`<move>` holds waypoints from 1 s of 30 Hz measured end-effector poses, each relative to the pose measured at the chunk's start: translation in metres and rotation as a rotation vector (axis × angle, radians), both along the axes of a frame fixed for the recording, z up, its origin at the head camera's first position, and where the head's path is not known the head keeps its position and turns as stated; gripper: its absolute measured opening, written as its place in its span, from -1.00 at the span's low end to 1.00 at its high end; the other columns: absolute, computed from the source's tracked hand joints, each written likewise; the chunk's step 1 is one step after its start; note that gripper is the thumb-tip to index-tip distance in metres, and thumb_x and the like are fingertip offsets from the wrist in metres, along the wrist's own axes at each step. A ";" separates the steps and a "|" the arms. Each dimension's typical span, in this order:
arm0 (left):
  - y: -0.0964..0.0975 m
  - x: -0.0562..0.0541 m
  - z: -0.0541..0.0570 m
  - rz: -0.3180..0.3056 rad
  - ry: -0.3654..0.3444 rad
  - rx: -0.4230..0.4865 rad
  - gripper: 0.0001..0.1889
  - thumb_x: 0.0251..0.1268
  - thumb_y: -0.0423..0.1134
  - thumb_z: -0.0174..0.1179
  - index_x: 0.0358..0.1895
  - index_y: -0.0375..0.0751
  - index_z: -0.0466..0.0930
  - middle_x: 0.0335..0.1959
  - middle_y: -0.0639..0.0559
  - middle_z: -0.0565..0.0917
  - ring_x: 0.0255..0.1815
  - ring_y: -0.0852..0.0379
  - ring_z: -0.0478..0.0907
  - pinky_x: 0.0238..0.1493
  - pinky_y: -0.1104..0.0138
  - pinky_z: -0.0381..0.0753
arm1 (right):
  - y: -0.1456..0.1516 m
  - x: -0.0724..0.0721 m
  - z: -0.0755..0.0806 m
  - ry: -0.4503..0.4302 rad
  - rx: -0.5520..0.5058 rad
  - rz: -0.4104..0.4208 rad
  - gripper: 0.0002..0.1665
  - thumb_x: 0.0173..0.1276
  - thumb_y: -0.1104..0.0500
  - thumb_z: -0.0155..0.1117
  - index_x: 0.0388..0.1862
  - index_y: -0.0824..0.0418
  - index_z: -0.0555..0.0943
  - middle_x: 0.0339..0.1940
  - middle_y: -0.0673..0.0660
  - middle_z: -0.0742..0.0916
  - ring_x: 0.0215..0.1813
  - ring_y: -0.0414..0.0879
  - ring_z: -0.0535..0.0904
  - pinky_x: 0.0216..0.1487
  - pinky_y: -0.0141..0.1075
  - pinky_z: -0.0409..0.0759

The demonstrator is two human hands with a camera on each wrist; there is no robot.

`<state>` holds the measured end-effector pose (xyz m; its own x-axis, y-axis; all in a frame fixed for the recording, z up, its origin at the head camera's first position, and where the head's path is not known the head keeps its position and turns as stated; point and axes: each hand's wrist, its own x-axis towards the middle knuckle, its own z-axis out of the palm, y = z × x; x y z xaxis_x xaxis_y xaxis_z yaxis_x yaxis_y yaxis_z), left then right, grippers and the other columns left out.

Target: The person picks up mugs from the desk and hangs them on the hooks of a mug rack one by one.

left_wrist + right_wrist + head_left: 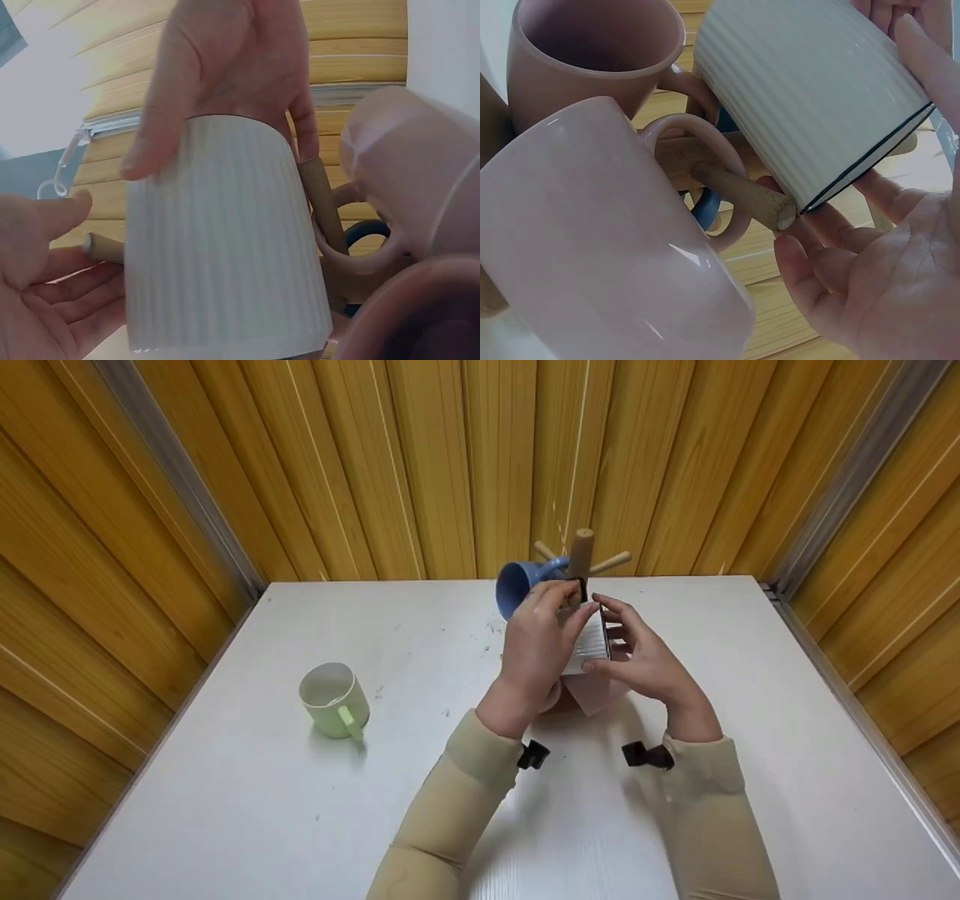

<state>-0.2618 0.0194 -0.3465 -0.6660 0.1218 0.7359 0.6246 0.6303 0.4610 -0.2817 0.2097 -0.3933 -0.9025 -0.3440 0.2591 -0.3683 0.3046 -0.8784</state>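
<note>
A white ribbed mug (590, 641) with a black rim is tilted sideways against the wooden mug tree (581, 553). My right hand (651, 664) holds it, thumb on the ribbed side (225, 247) and fingers at the rim. In the right wrist view, those fingers lie beside the tip of a wooden peg (750, 199). My left hand (534, 649) is at the mug's other side. The left wrist view shows its thumb apart from the mug and its fingers (90, 296) reaching behind it, beside another peg end (103, 247). The mug's handle is hidden.
Two pink mugs hang on the tree, one light (607, 232) and one darker (600, 94). A blue mug (514, 591) hangs at the tree's left. On the white table (240, 810), a light green mug (330, 705) stands upright at left. Wood-panelled walls (427, 472) surround the table.
</note>
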 end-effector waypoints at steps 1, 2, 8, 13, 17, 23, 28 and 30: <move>0.002 -0.002 0.001 0.011 0.004 -0.009 -0.68 0.44 -0.15 0.31 0.08 -0.30 0.70 0.01 -0.08 0.75 0.04 0.14 0.75 0.11 0.49 0.68 | 0.001 0.000 0.000 -0.002 -0.006 0.008 0.08 0.29 0.30 0.49 0.67 0.10 0.11 0.48 0.29 0.42 0.31 0.09 0.46 0.15 -0.50 0.56; 0.004 -0.003 0.001 0.020 0.007 -0.013 -0.71 0.44 -0.16 0.31 0.04 -0.29 0.72 -0.01 -0.08 0.75 0.01 0.14 0.75 0.08 0.50 0.68 | 0.001 0.000 0.000 -0.002 -0.016 0.012 0.05 0.33 0.31 0.44 0.68 0.11 0.11 0.50 0.30 0.40 0.34 0.09 0.45 0.18 -0.49 0.53; 0.008 -0.006 0.000 0.024 -0.023 0.026 -0.78 0.45 -0.21 0.31 -0.01 -0.27 0.75 -0.06 -0.05 0.77 -0.05 0.18 0.76 0.04 0.56 0.67 | 0.002 -0.008 0.009 0.045 -0.195 -0.188 -0.31 0.61 0.22 0.11 0.62 0.24 0.17 0.47 0.29 0.47 0.33 -0.11 0.51 0.22 -0.49 0.51; 0.010 -0.006 0.000 0.019 -0.033 0.044 -0.79 0.45 -0.22 0.30 -0.01 -0.27 0.74 -0.06 -0.05 0.77 -0.08 0.19 0.75 0.02 0.57 0.67 | 0.002 -0.032 0.030 0.227 -0.185 -0.384 -0.44 0.62 0.17 0.10 0.52 0.25 0.35 0.40 0.18 0.56 0.27 -0.19 0.54 0.14 -0.46 0.55; 0.011 -0.006 -0.001 0.012 -0.027 0.038 -0.78 0.46 -0.22 0.29 0.00 -0.27 0.74 -0.06 -0.05 0.77 -0.05 0.18 0.76 0.04 0.58 0.66 | 0.005 -0.047 0.041 0.335 -0.026 -0.384 -0.61 0.64 0.17 0.07 0.31 0.26 0.59 0.29 0.15 0.68 0.31 -0.08 0.56 0.10 -0.43 0.50; 0.008 -0.008 0.000 -0.012 -0.034 0.051 -0.78 0.45 -0.21 0.30 -0.02 -0.28 0.75 -0.05 -0.06 0.78 -0.01 0.12 0.77 0.07 0.54 0.67 | 0.009 -0.052 0.044 0.426 0.095 -0.387 -0.72 0.61 0.26 0.10 0.10 0.32 0.70 0.13 0.21 0.75 0.20 0.00 0.62 0.04 -0.39 0.48; -0.002 -0.012 0.003 -0.056 -0.081 0.115 -0.81 0.43 -0.23 0.32 -0.05 -0.26 0.77 -0.08 -0.06 0.79 -0.03 0.13 0.76 0.05 0.46 0.71 | 0.009 -0.044 0.045 0.501 0.143 -0.385 -0.76 0.50 0.36 0.20 0.07 0.33 0.69 0.05 0.24 0.75 0.11 0.05 0.63 0.00 -0.25 0.49; -0.007 -0.014 0.004 -0.080 -0.115 0.144 -0.82 0.42 -0.24 0.32 -0.06 -0.26 0.77 -0.09 -0.07 0.79 -0.06 0.13 0.76 0.03 0.43 0.72 | 0.008 -0.039 0.044 0.544 0.168 -0.391 -0.74 0.44 0.40 0.25 0.06 0.34 0.68 0.03 0.26 0.74 0.08 0.08 0.63 -0.02 -0.20 0.50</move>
